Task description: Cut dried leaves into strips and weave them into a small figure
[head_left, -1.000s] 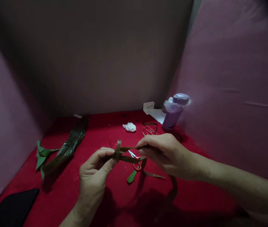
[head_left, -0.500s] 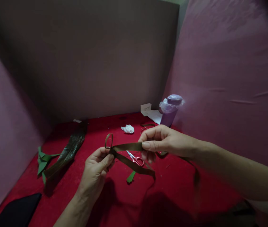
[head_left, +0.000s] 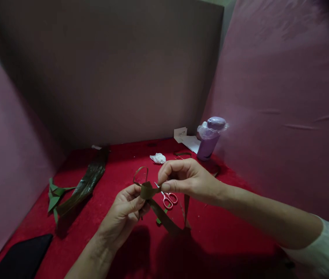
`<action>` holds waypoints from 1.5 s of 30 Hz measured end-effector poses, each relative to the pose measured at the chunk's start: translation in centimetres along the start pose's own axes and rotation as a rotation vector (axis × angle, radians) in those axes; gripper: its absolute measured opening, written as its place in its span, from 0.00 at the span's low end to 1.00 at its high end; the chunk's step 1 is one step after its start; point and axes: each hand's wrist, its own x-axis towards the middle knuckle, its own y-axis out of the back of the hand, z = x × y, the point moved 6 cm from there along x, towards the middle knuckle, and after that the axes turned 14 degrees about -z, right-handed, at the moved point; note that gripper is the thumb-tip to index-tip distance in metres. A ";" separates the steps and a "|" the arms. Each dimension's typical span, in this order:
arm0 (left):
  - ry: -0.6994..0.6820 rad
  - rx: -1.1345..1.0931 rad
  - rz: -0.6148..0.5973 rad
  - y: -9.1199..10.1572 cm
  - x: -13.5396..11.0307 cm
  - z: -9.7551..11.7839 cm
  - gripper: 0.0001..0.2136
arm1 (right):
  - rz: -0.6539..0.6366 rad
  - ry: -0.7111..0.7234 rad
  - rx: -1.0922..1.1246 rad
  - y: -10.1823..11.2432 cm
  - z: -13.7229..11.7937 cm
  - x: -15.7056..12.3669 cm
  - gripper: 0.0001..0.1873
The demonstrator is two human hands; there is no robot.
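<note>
Both my hands hold one long olive-brown leaf strip (head_left: 164, 219) just above the red table (head_left: 234, 240). My left hand (head_left: 123, 211) pinches the strip where it is folded, with a small loop (head_left: 140, 175) standing up behind the fingers. My right hand (head_left: 186, 179) is closed on the strip just right of that fold, thumb and fingers pressed together. The strip's loose ends hang down to the cloth. Small red-handled scissors (head_left: 168, 198) lie on the table under my hands.
A long dark leaf (head_left: 87, 182) and green leaf pieces (head_left: 54, 195) lie at the left. A lilac bottle (head_left: 209, 138), white paper (head_left: 188, 139) and a crumpled tissue (head_left: 158, 157) sit at the back. A black object (head_left: 21, 257) is at the near left corner. Pink panels enclose the table.
My right hand has moved left along the strip until it nearly meets my left hand at the fold. The stretched length of strip between the hands has gone slack.
</note>
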 end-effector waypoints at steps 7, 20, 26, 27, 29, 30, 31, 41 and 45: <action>0.008 -0.030 -0.090 -0.5 0.1 0.0 0.11 | 0.120 0.019 -0.124 -0.6 0.4 -0.1 0.07; -0.017 -0.073 -0.032 -0.3 0.0 0.2 0.11 | 0.103 0.108 -0.136 -1.6 0.4 0.2 0.01; 0.009 -0.067 -0.036 -0.5 -0.1 0.0 0.13 | 0.214 0.129 -0.258 -1.6 0.5 0.1 0.02; 0.008 -0.071 -0.029 -0.4 0.0 0.0 0.13 | 0.203 0.112 -0.259 -1.7 0.6 0.1 0.03; -0.004 -0.080 -0.006 -0.3 0.0 0.1 0.12 | 0.164 0.090 -0.275 -1.9 0.7 0.0 0.05; -0.014 -0.085 0.008 -0.2 0.0 0.1 0.11 | 0.146 0.088 -0.290 -2.0 0.6 0.0 0.07; -0.023 -0.089 0.020 -0.2 -0.1 0.2 0.11 | 0.136 0.087 -0.311 -2.1 0.5 -0.1 0.08; -0.025 -0.073 -0.008 -0.2 0.2 0.4 0.09 | 0.266 0.095 -0.251 -1.3 0.6 -0.9 0.04; -0.023 -0.068 0.025 0.3 0.2 0.5 0.09 | 0.400 0.064 -0.145 0.8 1.6 -1.3 0.07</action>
